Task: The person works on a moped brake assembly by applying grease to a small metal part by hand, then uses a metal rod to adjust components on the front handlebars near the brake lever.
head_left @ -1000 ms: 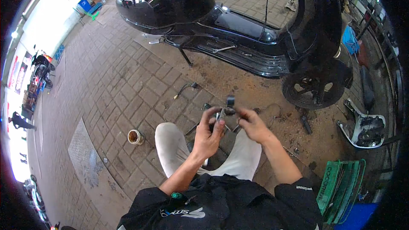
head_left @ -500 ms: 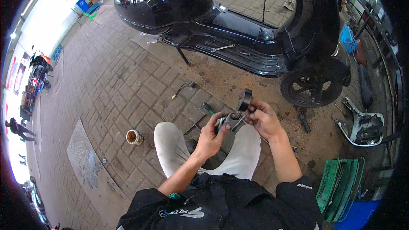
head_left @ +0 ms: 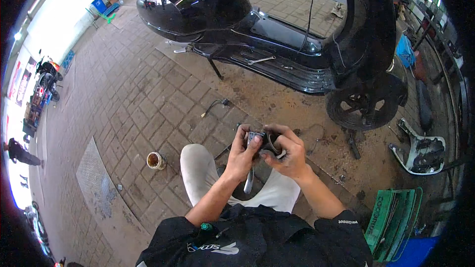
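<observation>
The right hand (head_left: 291,156) has come down and in toward the left hand (head_left: 241,158), and the dark band (head_left: 271,143) that stood up above the fingers half a second ago is now low between the two. A silver bar (head_left: 249,183) now shows too, hanging below the hands between the knees!

Here's the grip: the left hand is closed around a grey metal part (head_left: 255,135), thumb pressed on its near side. The right hand is curled around the dark band, fingers over the top, thumb underneath. Band and metal part sit close together above the lap; the fingers hide whether they touch.

Out on the brick floor (head_left: 163,94), an open jar (head_left: 156,161) with brown contents stands left of the knees, and a short cable (head_left: 214,107) lies ahead of the hands. Beyond that, a black scooter (head_left: 292,34) fills the top of the view, a wrench (head_left: 261,60) lying across its footboard. Over to the right, near the front wheel (head_left: 363,108), there's a dark tube-shaped piece (head_left: 353,146) on the ground, then a silver-and-black panel (head_left: 422,153), and nearer the person, a green rack (head_left: 391,222).
</observation>
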Demonstrator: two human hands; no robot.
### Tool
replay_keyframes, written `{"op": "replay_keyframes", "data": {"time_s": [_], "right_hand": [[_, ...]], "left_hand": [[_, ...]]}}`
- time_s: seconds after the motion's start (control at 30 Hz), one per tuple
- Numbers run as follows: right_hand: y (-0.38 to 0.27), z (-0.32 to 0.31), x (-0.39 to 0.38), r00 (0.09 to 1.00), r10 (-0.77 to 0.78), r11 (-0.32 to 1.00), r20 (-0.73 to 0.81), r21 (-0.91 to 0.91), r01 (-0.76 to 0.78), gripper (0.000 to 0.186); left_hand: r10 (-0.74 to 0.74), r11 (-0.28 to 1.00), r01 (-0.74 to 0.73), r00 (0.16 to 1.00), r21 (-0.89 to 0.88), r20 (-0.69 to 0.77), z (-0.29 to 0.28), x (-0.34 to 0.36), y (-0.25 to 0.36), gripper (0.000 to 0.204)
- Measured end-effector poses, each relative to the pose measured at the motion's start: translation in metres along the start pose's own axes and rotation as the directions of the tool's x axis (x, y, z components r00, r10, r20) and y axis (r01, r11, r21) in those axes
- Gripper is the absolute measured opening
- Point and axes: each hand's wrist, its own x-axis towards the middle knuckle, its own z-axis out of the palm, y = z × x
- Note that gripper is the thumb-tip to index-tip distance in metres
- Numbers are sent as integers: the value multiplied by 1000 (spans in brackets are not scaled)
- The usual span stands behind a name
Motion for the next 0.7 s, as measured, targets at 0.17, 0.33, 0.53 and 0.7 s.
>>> {"op": "replay_keyframes", "data": {"time_s": [0.17, 0.33, 0.53, 0.7], "right_hand": [[-25, 0, 12, 923, 383, 884, 48, 270, -381, 41], [-26, -1, 25, 957, 242, 966, 160, 50, -253, 42], [-29, 9, 25, 937, 299, 952, 182, 8, -306, 42], [-19, 19, 22, 906, 377, 926, 194, -102, -363, 39]], "left_hand": [[-68, 996, 71, 997, -57, 48, -5, -9, 12, 29], [-110, 976, 107, 994, -188, -7, -2, -11, 10, 27], [-53, 970, 0, 977, -242, -209, -2, -1, -2, 24], [36, 990, -66, 972, -123, -230, -19, 13, -27, 22]]}}
